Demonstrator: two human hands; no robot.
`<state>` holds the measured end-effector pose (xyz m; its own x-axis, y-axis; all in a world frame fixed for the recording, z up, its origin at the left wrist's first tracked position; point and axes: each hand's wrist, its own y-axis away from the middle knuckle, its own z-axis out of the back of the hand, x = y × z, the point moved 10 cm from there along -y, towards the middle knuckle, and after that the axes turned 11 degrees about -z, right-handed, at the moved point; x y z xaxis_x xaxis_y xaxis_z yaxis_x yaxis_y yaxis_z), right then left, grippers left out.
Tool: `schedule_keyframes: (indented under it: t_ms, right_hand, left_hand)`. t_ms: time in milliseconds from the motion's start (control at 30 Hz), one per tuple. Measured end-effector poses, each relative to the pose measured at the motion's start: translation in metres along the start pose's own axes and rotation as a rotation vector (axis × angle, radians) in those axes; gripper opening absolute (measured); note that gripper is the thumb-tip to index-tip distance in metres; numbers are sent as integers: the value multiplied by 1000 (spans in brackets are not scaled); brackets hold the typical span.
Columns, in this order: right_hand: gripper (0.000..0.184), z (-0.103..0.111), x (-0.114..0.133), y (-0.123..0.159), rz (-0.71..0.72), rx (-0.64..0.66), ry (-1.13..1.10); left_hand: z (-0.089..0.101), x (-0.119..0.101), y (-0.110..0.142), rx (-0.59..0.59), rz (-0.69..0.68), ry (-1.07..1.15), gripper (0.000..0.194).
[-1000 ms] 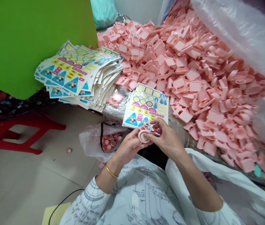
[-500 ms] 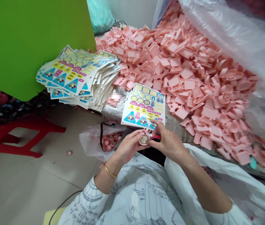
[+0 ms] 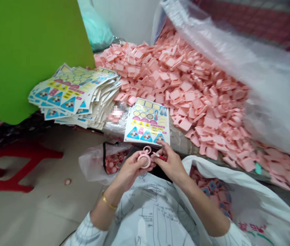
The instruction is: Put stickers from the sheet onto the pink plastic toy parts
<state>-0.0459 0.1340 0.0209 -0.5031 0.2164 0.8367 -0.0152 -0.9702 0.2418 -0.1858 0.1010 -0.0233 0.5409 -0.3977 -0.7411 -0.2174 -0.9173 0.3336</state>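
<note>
My left hand [image 3: 129,172] is closed around a pink round toy piece [image 3: 144,161] that has a small ring at its top and a pale disc in its face. Just to the right, my right hand [image 3: 172,165] pinches a small red-handled tool [image 3: 162,158]. Its tip is too small to make out. The fingers of both hands are close together, above my lap. Beyond them a printed sticker sheet [image 3: 145,120] lies at the table edge, with round, triangular and rectangular stickers.
A thick stack of sticker sheets [image 3: 70,90] sits at the left. Pink plastic toy parts [image 3: 175,78] heap across the table. Bags of parts hang below: a clear bag [image 3: 90,162] and a white sack [image 3: 260,201]. At lower left stands a red stool [image 3: 22,171].
The view has shifted, so the table appears further left. My right hand and the red tool have drawn away from the toy piece, whose ring now shows uncovered. My left hand still holds it.
</note>
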Motion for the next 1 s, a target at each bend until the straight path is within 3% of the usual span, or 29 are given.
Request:
schedule_keyframes:
  t_ms: [100,233,333,400,500,633,733,900,1000]
  right_hand:
    - [37,26,-6,3,14,-32,32]
    - [35,88,-30,1,22,-162,113]
    - [29,140,-46,-5,27,-349,251]
    - [28,162,-56,-15,-25,-429,339]
    - [29,173,-68,-43,-166,-425,380]
    - [36,169,-65,-80,-255,-489,387]
    - [45,160,-57,-97,-240,-536,455]
    - [50,152,-54,-96,-297,-569,562]
    - [54,146,-39,-89,-307,-605,601]
  left_hand:
    - [57,-6,12,-167,-13,-183,50]
    - [151,-20,20,-461,-111,-353,39]
    - [181,-23,13,-514,-146,-586,42]
    - [180,-29,4,-499,-186,-789,47]
    - [163,-40,-7,-488,-225,-970,50]
    - [131,-36,-20,-335,-140,-884,49]
    - [125,-27,-21,-306,-102,-803,50]
    - [135,-8,-14,-323,-85,-728,57]
    - [110,-17,-18,-218,-174,-737,55]
